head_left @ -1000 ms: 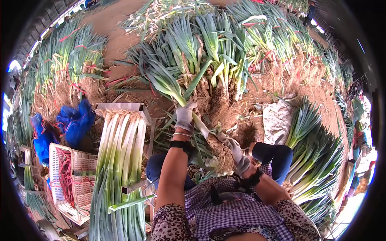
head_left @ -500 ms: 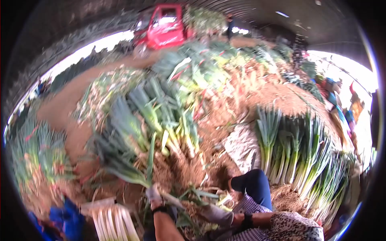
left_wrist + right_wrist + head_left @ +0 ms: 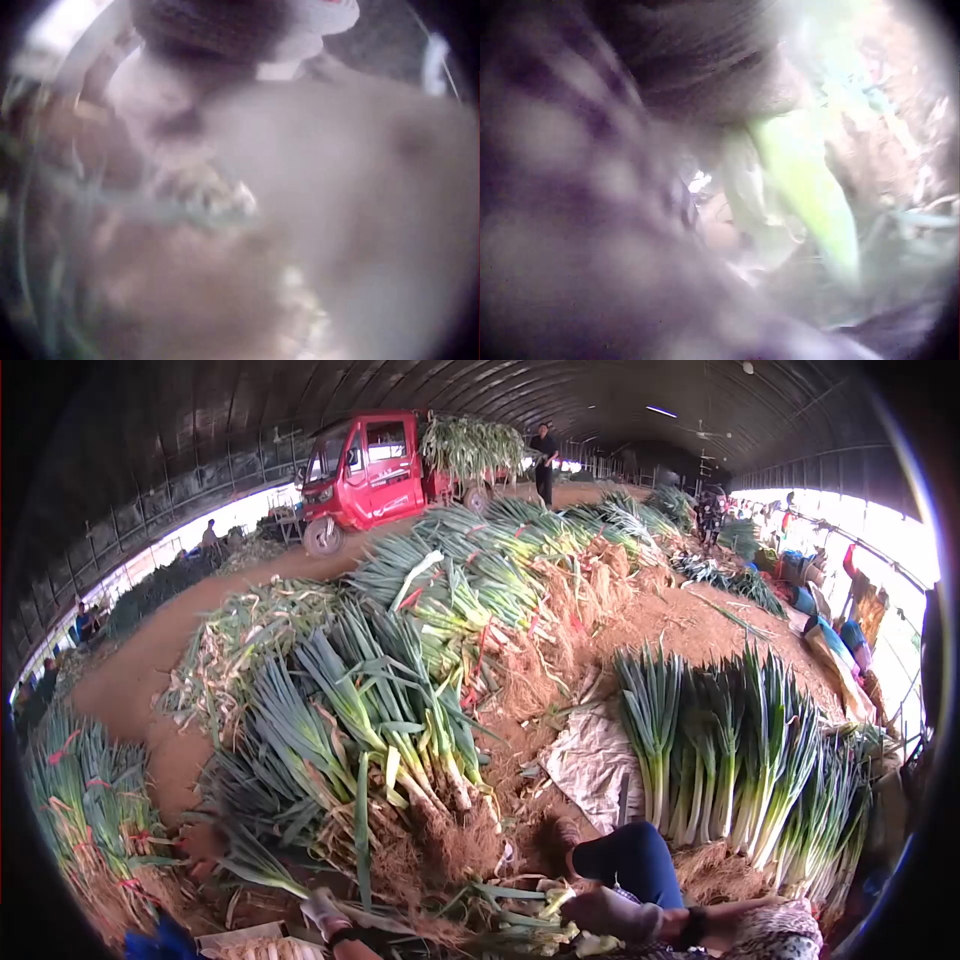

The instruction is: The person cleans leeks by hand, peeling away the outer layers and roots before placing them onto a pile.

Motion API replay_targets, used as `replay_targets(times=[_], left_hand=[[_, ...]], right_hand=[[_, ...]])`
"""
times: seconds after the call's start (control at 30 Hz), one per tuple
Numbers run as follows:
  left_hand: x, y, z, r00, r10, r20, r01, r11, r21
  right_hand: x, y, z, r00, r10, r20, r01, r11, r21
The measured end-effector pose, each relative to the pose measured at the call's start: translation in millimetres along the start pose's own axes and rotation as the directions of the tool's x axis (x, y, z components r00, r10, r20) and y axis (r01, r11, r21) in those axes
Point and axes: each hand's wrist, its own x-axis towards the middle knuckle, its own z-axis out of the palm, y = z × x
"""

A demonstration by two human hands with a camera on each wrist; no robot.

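At the bottom of the head view my gloved left hand [image 3: 325, 915] grips a leek [image 3: 262, 866], its green leaves pointing up-left and its pale stalk running right. Blurred glove fabric [image 3: 165, 105] shows in the left wrist view. My gloved right hand [image 3: 612, 914] is further right, beside loose pale-green leaves [image 3: 552, 905] and in front of the knee. In the right wrist view a yellow-green leaf [image 3: 810, 187] comes out from under the curled fingers of the right hand [image 3: 720, 82]. The leek's root end is hard to make out.
Leeks with roots [image 3: 340, 730] lie ahead; cleaner leeks [image 3: 720, 760] stand at right beside a whitish sack [image 3: 598, 760]. A crate edge [image 3: 260, 940] is at bottom left. Further off are a red vehicle [image 3: 385, 475] and a standing person [image 3: 544, 460].
The head view has swung up and to the right, bringing in the vehicle and the shed roof. The left hand still grips the leek; the right hand has moved away from its root end.
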Motion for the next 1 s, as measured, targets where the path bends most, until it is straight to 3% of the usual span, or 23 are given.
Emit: replay_targets(times=[0.03,0.07,0.1,0.13,0.17,0.23,0.3,0.33,0.37,0.43,0.47,0.57,0.67,0.7,0.8,0.9,0.93,1.0], left_hand=[[38,-19,3,0.994,0.107,-0.020,-0.109,0.991,-0.081],[38,-13,9,0.999,0.027,-0.047,-0.034,0.987,-0.154],[29,1,20,0.997,-0.051,-0.062,0.035,0.972,-0.232],[17,14,22,0.997,-0.045,-0.066,0.032,0.981,-0.189],[-7,26,28,0.994,-0.043,-0.104,0.015,0.965,-0.261],[23,2,29,0.990,-0.052,-0.133,0.012,0.957,-0.290],[15,-8,24,0.998,-0.017,-0.065,-0.004,0.952,-0.305],[3,-12,22,1.000,0.005,-0.031,-0.014,0.950,-0.313],[-56,20,26,0.996,-0.001,-0.089,-0.027,0.950,-0.311],[-71,22,23,0.994,0.092,-0.055,-0.102,0.972,-0.213],[-76,22,23,0.993,0.111,-0.036,-0.116,0.961,-0.251],[-111,29,20,0.992,0.122,0.002,-0.114,0.933,-0.340],[-172,58,13,0.997,0.082,0.008,-0.075,0.935,-0.346],[-163,48,11,0.993,0.119,0.026,-0.103,0.934,-0.343],[-111,6,13,0.972,0.235,0.023,-0.212,0.911,-0.355],[-98,-7,11,0.975,0.209,0.071,-0.168,0.913,-0.372],[-138,15,18,0.971,0.231,0.062,-0.202,0.929,-0.311],[-108,-6,24,0.959,0.273,0.079,-0.229,0.907,-0.353]], right_hand=[[21,-16,7,0.996,0.072,0.057,-0.059,0.978,-0.200],[43,-34,14,0.983,0.143,0.114,-0.087,0.913,-0.398],[63,-31,24,0.851,0.512,0.116,-0.490,0.854,-0.176],[76,-32,31,0.986,0.148,0.071,-0.109,0.916,-0.386],[85,-38,39,0.964,-0.240,0.111,0.259,0.774,-0.577],[110,-65,49,0.937,-0.321,0.139,0.344,0.772,-0.535],[124,-94,69,0.896,-0.375,0.236,0.416,0.528,-0.740],[139,-67,80,0.837,-0.466,0.286,0.466,0.334,-0.819],[146,-45,85,0.818,-0.472,0.330,0.527,0.383,-0.759],[155,-31,89,0.760,-0.497,0.420,0.639,0.454,-0.621],[150,-33,87,0.809,-0.468,0.357,0.587,0.604,-0.539],[130,-43,86,0.913,-0.224,0.341,0.396,0.691,-0.604],[113,-46,90,0.918,-0.259,0.300,0.395,0.656,-0.643],[108,-45,91,0.919,-0.268,0.290,0.395,0.645,-0.655],[105,-38,102,0.839,-0.478,0.260,0.511,0.528,-0.679],[104,-56,108,0.814,-0.472,0.339,0.563,0.492,-0.664],[110,-61,122,0.798,-0.447,0.405,0.580,0.385,-0.718],[118,-65,130,0.854,-0.340,0.393,0.517,0.487,-0.704]])
